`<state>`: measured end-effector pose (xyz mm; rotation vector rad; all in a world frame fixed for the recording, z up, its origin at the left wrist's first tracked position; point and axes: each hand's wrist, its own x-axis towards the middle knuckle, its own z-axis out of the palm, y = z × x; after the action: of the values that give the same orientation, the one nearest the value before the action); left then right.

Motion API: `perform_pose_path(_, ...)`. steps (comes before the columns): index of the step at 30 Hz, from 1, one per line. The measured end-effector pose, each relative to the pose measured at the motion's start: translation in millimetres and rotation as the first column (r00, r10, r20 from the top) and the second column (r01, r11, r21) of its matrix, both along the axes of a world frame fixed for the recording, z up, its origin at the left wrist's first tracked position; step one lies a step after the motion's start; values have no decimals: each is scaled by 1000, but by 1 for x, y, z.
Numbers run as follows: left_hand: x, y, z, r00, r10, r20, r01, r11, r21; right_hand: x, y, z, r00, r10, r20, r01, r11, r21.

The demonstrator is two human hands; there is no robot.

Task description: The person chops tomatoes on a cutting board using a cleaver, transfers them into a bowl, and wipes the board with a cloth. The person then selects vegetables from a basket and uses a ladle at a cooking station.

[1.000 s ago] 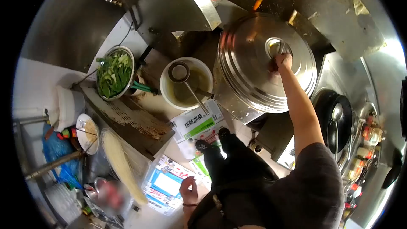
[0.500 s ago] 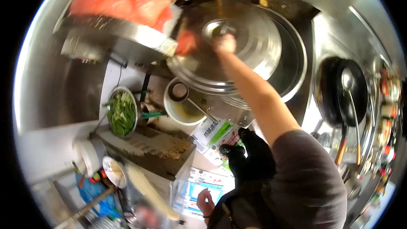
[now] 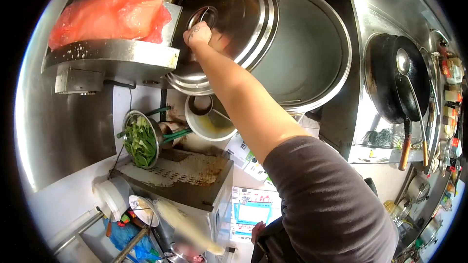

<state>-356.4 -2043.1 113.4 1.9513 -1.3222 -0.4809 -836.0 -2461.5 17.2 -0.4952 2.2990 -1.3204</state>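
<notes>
My right hand (image 3: 198, 35) grips the handle of a large round metal lid (image 3: 243, 14). The lid lies partly across the left side of a big metal pot (image 3: 345, 48), and greyish liquid (image 3: 302, 48) shows in the uncovered right part. Of my left hand (image 3: 258, 229), only a small part appears beside my dark clothing near the bottom; its fingers are mostly hidden. Under the lid's lower edge stands a white bucket (image 3: 195, 125) with a metal ladle (image 3: 200, 105) over it.
A red plastic bag (image 3: 112, 17) rests on a metal unit at upper left. Below it is a bowl of green leaves (image 3: 140, 141). On the right, a black wok (image 3: 390, 78) holds a long-handled ladle (image 3: 403, 62). Cardboard boxes (image 3: 251, 209) lie on the floor.
My right hand has moved the lid leftward off the pot, exposing the liquid. The view has shifted, and my left hand is now mostly out of sight behind my clothing.
</notes>
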Motion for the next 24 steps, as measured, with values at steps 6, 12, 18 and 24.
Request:
perform_pose_path(6, -42, 98, -63, 978, -92, -188, 137, 961, 239, -8, -3, -10, 998, 61, -10, -62, 993, -98)
perform_pose_path(12, -64, 186, -99, 882, -95, -462, 294, 878, 379, 78, 202, 45, 950, 85, -301, -277, 676, -683)
perform_pose_path(18, -58, 157, -107, 851, -349, -392, 499, 769, 400, 160, 474, -134, 620, 748, 238, -774, 633, 26)
perform_pose_path(24, -28, 156, -118, 849, -232, -476, 439, 811, 387, 87, 468, -217, 866, 474, 158, -494, 765, 415)
